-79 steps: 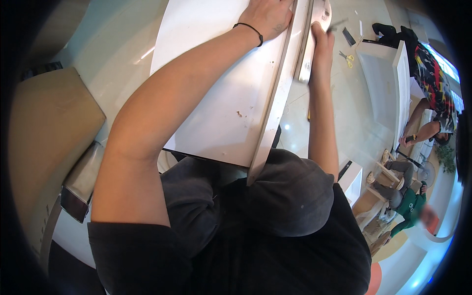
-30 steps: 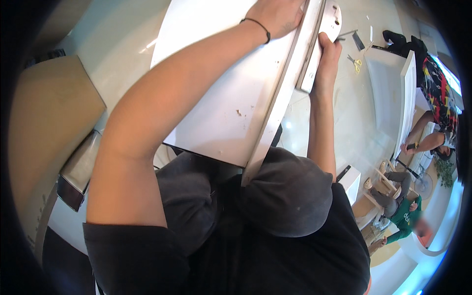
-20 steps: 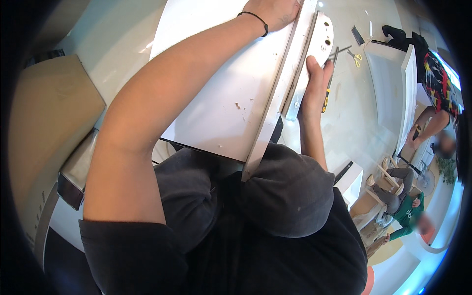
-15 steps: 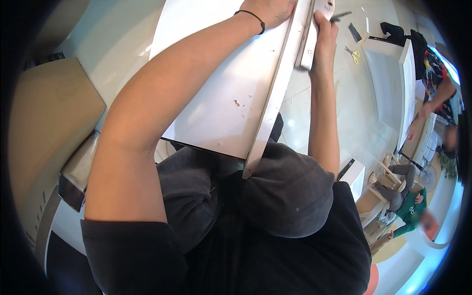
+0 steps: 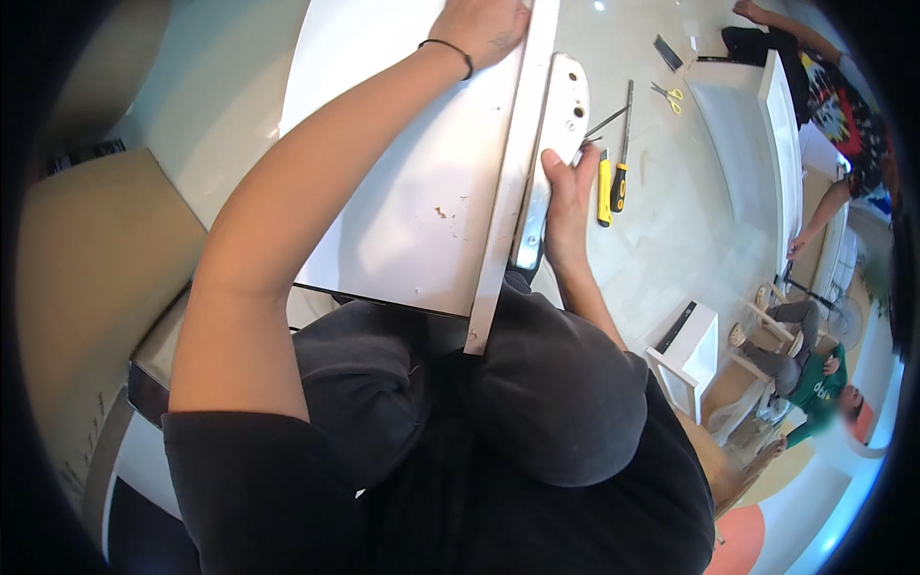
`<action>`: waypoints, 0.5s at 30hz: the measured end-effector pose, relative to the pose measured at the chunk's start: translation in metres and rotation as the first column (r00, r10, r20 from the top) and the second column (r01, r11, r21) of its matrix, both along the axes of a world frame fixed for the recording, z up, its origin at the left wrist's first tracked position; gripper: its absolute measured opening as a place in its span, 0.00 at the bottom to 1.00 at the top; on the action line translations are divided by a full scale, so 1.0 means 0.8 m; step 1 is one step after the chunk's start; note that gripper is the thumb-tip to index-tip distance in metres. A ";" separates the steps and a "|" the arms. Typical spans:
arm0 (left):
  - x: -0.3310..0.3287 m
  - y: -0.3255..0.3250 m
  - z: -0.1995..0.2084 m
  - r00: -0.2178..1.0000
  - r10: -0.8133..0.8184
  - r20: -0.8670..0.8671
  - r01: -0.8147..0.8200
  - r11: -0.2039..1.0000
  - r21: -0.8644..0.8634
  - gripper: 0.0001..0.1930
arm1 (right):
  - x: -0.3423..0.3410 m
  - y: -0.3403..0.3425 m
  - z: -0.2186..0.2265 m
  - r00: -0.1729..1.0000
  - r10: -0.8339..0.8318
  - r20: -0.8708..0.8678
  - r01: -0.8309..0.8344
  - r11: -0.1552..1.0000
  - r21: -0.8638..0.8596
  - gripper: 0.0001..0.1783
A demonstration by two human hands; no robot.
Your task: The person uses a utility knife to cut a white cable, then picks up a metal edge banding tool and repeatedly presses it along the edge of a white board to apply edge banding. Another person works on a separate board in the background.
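A large white panel (image 5: 383, 211) with a raised rim strip (image 5: 494, 240) along its right side rests across my knees, wood chips scattered on its face. At the far end, my left hand (image 5: 484, 31) grips the rim, its fingertips partly hidden behind it. Along the outer side of the rim lies a long metal bracket (image 5: 551, 125) with a rounded end, holes and screws. My right hand (image 5: 570, 196) holds this bracket, thumb on top and fingers behind. Beyond those fingers sticks out a thin dark metal rod (image 5: 606, 122); whether they hold it I cannot tell.
On the tiled floor at right lie a yellow utility knife (image 5: 604, 192), a screwdriver (image 5: 621, 182), yellow scissors (image 5: 671, 98) and a dark flat object (image 5: 668, 53). A white furniture frame (image 5: 685, 355) stands nearby. Cardboard (image 5: 105, 259) is at left. Two other people are at right.
The panel and bracket have shifted left and nearer in view. My right hand has come closer with the bracket, uncovering its rounded far end. The knife and screwdriver now show.
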State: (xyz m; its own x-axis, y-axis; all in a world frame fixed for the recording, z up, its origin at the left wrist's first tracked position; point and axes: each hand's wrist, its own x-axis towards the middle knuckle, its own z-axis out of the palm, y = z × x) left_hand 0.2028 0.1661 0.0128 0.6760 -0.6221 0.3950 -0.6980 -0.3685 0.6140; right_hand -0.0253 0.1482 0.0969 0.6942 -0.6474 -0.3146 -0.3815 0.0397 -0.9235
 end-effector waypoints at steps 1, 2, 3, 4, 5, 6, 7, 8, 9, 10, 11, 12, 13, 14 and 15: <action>0.002 0.000 0.000 1.000 0.001 0.014 -0.001 1.000 0.000 0.27 | -0.012 0.000 -0.004 0.999 0.029 0.041 -0.030 0.999 0.025 0.38; 0.005 0.001 0.003 0.999 0.000 0.033 0.000 1.000 -0.001 0.26 | -0.023 -0.003 -0.011 1.000 0.026 0.009 -0.026 0.997 0.066 0.39; 0.008 0.003 0.007 0.998 -0.009 0.054 0.014 0.995 -0.098 0.23 | -0.035 -0.010 -0.020 0.999 -0.001 0.051 -0.005 0.994 0.113 0.40; 0.011 0.007 0.013 0.997 -0.017 0.072 0.030 0.981 -0.191 0.21 | -0.043 -0.021 -0.032 1.000 -0.022 -0.001 0.022 0.995 0.097 0.41; 0.012 0.011 0.020 0.996 -0.027 0.084 0.050 0.959 -0.279 0.19 | -0.048 -0.035 -0.049 0.997 -0.046 -0.058 0.051 0.995 0.085 0.41; 0.012 0.016 0.029 0.987 -0.108 -0.123 0.082 0.976 -0.200 0.22 | -0.050 -0.053 -0.065 0.998 -0.035 -0.047 0.038 0.997 0.068 0.41; 0.010 0.026 0.036 0.933 -0.162 -0.323 0.128 0.984 -0.123 0.26 | -0.046 -0.069 -0.085 0.992 -0.050 -0.117 0.032 0.988 -0.154 0.42; 0.007 0.036 0.045 0.854 -0.181 -0.488 0.177 0.983 -0.057 0.31 | -0.051 -0.086 -0.099 0.966 -0.039 -0.256 -0.052 0.938 -0.341 0.43; 0.001 0.040 0.052 0.855 -0.199 -0.480 0.219 0.976 -0.015 0.36 | -0.056 -0.098 -0.115 0.954 -0.067 -0.292 -0.065 0.905 -0.421 0.44; -0.003 0.043 0.059 0.867 -0.212 -0.452 0.256 0.966 0.039 0.42 | -0.058 -0.110 -0.130 0.934 -0.108 -0.340 -0.078 0.868 -0.491 0.45; -0.005 0.043 0.066 0.853 -0.211 -0.477 0.261 0.965 0.041 0.46 | -0.061 -0.121 -0.144 0.929 -0.105 -0.355 -0.104 0.846 -0.523 0.45; -0.006 0.041 0.073 0.856 -0.169 -0.489 0.225 0.973 0.057 0.46 | -0.067 -0.130 -0.155 0.912 -0.117 -0.392 -0.128 0.829 -0.545 0.46; -0.007 0.036 0.078 0.848 -0.121 -0.516 0.193 0.977 0.088 0.46 | -0.074 -0.137 -0.165 0.882 -0.129 -0.453 -0.164 0.818 -0.551 0.46; -0.008 0.031 0.083 0.839 -0.071 -0.539 0.155 0.982 0.111 0.45 | -0.081 -0.143 -0.174 0.886 -0.105 -0.451 -0.194 0.800 -0.568 0.46; -0.006 0.023 0.088 0.867 -0.036 -0.496 0.115 0.985 0.131 0.42 | -0.087 -0.148 -0.181 0.883 -0.079 -0.463 -0.230 0.787 -0.573 0.47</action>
